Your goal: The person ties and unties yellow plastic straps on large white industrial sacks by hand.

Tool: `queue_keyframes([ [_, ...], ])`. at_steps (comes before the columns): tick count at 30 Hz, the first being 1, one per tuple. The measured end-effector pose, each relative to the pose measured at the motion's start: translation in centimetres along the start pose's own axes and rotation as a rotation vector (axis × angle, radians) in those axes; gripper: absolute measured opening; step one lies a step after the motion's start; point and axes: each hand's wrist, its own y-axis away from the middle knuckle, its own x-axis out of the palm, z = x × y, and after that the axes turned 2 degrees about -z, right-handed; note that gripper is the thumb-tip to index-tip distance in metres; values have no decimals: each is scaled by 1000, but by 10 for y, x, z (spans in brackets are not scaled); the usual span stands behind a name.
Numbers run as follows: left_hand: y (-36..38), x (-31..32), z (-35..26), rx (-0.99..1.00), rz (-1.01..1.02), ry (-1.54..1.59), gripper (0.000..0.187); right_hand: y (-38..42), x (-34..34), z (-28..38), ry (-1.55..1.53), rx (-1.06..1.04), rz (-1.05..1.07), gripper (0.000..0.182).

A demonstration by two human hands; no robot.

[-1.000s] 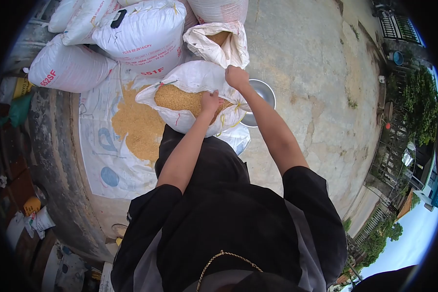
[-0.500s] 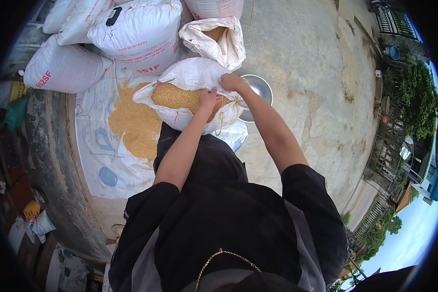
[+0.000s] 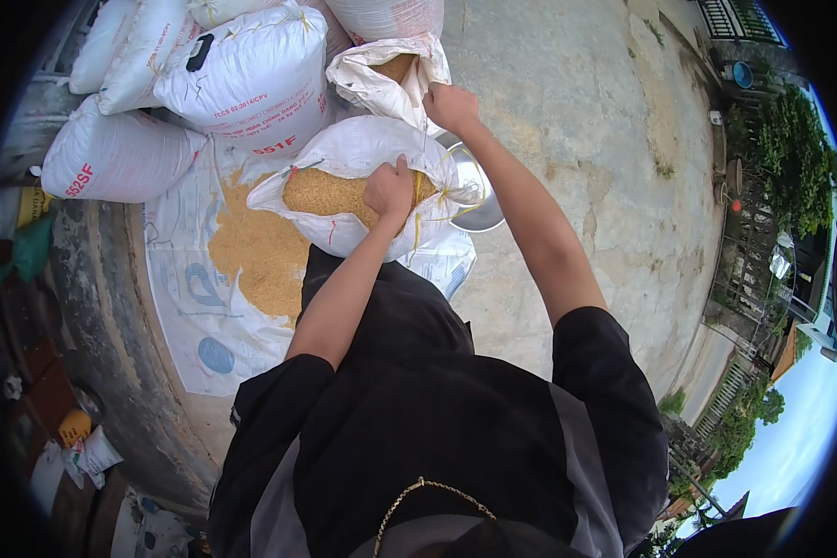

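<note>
A white woven sack [image 3: 344,149] filled with golden-brown grain [image 3: 325,193] lies in front of my legs, its mouth part open. At its right end the cloth is gathered, with yellow string [image 3: 418,228] hanging there. My left hand [image 3: 389,191] is closed in a fist over the grain at the opening; what it grips is hidden. Raised above the gathered end, my right hand [image 3: 451,107] is closed on a thin thread [image 3: 425,139] that runs down toward the sack. Behind the gathered end sits a metal bowl [image 3: 482,209], partly covered.
Another sack [image 3: 353,79] stands open behind, with grain inside. Several full white sacks [image 3: 242,74] are piled at the back left, a black object [image 3: 199,53] on one. Spilled grain [image 3: 256,246] covers part of a white sheet [image 3: 181,321] on the concrete floor [image 3: 567,158].
My right hand has lifted up and away from the sack's gathered end, drawing the thread out. My left hand has shifted slightly left and closed into a fist.
</note>
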Motion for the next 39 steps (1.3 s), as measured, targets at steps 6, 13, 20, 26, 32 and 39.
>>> queue_keyframes([
  [6,-37,35,5,741,-279,72,31,42,-15,16,-17,-189,-158,21],
  [13,-54,7,-8,699,193,-47,22,68,1,-10,-292,-216,-375,20],
  [20,-89,11,-32,308,221,946,8,116,52,-64,-94,480,288,25],
  [26,-101,-54,-62,702,132,215,14,187,47,-28,-87,237,-86,24],
  [32,-106,-65,-5,959,661,-940,22,228,104,21,-438,437,-248,24],
  [39,-136,-164,-19,607,1036,-391,28,241,109,46,-437,587,-315,22],
])
